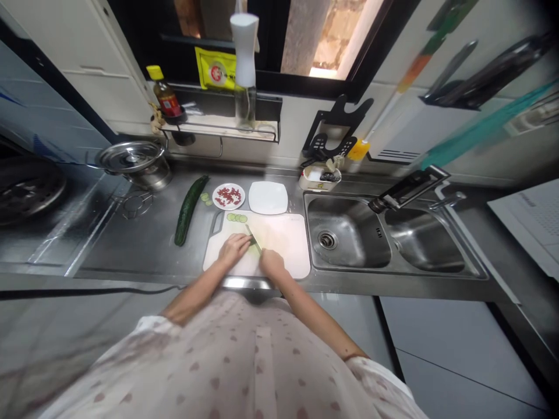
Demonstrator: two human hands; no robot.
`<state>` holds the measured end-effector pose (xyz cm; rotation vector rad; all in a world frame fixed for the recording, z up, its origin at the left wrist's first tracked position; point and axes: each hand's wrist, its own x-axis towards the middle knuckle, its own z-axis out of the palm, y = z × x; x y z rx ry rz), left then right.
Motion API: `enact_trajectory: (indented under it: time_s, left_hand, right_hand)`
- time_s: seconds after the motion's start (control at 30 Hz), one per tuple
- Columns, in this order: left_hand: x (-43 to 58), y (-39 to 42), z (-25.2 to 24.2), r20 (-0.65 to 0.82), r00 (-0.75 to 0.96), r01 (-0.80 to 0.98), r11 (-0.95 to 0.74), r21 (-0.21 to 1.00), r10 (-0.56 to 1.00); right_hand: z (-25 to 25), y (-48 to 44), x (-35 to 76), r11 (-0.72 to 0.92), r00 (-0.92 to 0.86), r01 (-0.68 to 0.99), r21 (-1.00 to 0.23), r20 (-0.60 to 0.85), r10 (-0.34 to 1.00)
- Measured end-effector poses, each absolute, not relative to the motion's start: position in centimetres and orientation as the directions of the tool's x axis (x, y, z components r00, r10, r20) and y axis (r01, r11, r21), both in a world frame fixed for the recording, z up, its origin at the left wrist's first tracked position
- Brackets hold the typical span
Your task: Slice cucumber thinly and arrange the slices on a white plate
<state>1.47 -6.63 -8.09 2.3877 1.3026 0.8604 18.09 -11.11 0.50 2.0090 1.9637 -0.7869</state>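
My left hand (234,247) is curled over a piece of cucumber (254,249) on the white cutting board (283,238), pressing it down. My right hand (271,262) grips the handle of a knife (254,238) whose blade angles up and left, against the cucumber beside my left fingers. A few cut cucumber slices (236,217) lie at the board's far edge. A whole cucumber (190,208) lies on the steel counter to the left of the board.
Behind the board sit a small plate of red pieces (228,196) and a bare white plate (268,197). A double steel sink (393,238) with a tap lies to the right. A lidded pot (133,160) stands at back left. Bottles stand on a wall shelf (218,125).
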Motion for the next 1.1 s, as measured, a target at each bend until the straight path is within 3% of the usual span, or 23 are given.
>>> enact_trajectory:
  time_s: [1.1]
  left_hand:
    - [1.5,-6.8,-8.1,0.358,0.410,0.668,-0.543,0.508,0.839]
  right_hand:
    - [0.2,-13.7,19.6,-0.058,-0.044,0.983,-0.176,-0.529,0.847]
